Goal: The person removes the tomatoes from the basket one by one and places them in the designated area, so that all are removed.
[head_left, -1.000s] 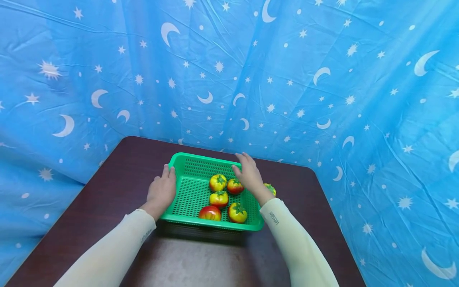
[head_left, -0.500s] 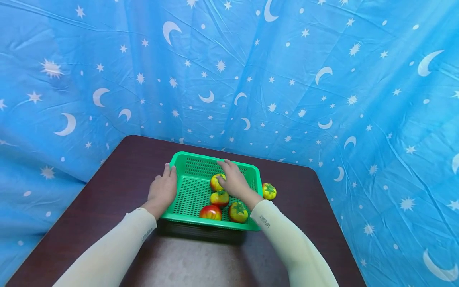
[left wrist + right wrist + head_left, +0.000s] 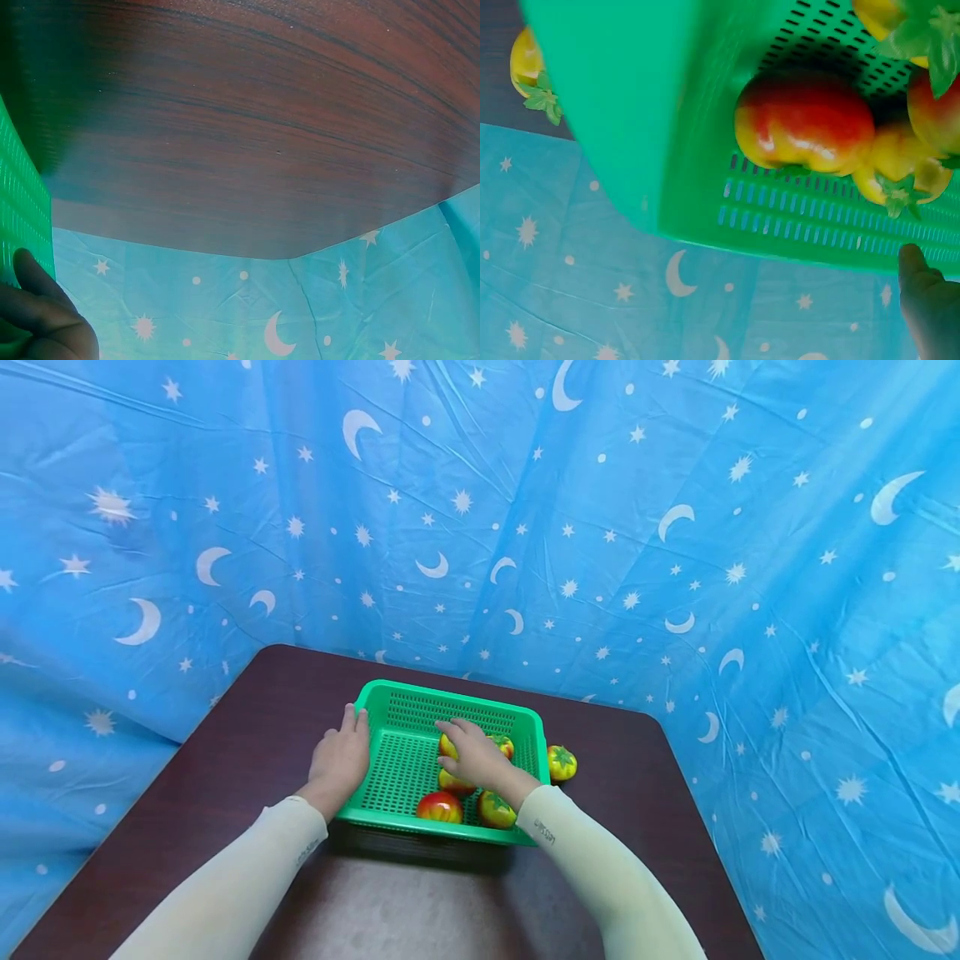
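A green perforated plastic basket (image 3: 390, 735) stands on the table with several red-and-yellow tomatoes in it, gathered toward its right half. My left hand (image 3: 341, 760) holds the basket's left rim; in the left wrist view its fingers (image 3: 49, 319) lie against the outer wall. Over the tomatoes reaches my right hand (image 3: 476, 758), its fingers spread and partly hiding the tomatoes below. A red tomato (image 3: 440, 807) sits near the front wall, with another tomato (image 3: 495, 810) to its right. Close outside the right wall lies a yellow tomato (image 3: 562, 763), its green leafy top showing.
The dark wooden table (image 3: 247, 727) ends close behind the basket. A blue curtain (image 3: 465, 527) with white moons and stars hangs along the back and both sides.
My right hand has moved from the basket's back right corner leftward and down over the tomatoes. The outside tomato came into fuller view. My left hand stays on the left rim.
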Demonstrator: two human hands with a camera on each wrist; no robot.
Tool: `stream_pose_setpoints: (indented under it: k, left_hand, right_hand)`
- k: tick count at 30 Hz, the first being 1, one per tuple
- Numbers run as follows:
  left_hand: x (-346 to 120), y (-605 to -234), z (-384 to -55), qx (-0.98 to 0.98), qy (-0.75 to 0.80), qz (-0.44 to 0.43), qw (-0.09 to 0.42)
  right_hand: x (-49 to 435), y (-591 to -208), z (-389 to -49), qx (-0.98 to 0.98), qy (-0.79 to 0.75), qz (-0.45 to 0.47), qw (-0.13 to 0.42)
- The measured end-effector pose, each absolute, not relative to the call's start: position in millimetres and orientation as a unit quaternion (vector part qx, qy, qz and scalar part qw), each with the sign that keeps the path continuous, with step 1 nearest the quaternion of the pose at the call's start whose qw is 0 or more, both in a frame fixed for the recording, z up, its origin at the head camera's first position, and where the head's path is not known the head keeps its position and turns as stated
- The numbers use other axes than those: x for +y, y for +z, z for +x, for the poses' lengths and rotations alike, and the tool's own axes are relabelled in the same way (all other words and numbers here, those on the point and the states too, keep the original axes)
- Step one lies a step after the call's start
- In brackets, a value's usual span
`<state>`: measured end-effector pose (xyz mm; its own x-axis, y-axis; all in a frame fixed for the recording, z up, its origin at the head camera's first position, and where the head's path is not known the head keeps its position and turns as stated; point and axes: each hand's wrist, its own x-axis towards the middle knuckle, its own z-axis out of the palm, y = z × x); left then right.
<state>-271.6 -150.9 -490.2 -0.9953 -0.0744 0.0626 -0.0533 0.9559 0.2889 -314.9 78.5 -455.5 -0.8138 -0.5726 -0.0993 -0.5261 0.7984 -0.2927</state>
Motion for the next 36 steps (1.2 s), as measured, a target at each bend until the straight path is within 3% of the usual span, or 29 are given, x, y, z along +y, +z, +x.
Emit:
stream_pose_setpoints:
  k: [11, 24, 36]
  left_hand:
    - [-151, -490, -270, -0.988, -0.148, 0.035, 0.036]
    - [-150, -489, -270, -0.988, -0.149, 0.037, 0.036]
    - [-151, -490, -271, -0.989, -0.144, 0.034, 0.028]
  right_hand:
    - [73, -466, -306, 0.923, -0.059, -0.357, 0.130]
    - [66, -478, -306, 0.921, -0.016, -0.368, 0.130]
    - [77, -463, -308, 0.928, -0.030, -0.341, 0.145]
